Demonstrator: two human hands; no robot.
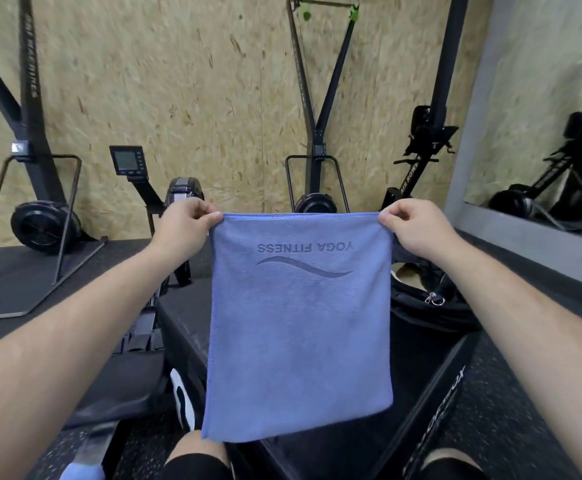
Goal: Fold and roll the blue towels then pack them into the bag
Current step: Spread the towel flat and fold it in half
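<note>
A blue towel (300,334) hangs flat in front of me, its printed "YOGA FITNESS" lettering upside down near the top. My left hand (182,226) pinches its upper left corner and my right hand (411,225) pinches its upper right corner, stretching the top edge taut. The towel's lower edge hangs above my knees and a black box. A black bag (431,299) with a silver zipper pull lies behind the towel on the right, mostly hidden by it. A bit of another blue towel (81,471) shows at the bottom left.
A black plyo box (431,368) stands under the towel. A rowing machine (144,327) with a monitor runs along the left. Ski-type machines (314,133) stand against the chipboard wall. A mirror (542,133) leans at the right. The floor is dark rubber.
</note>
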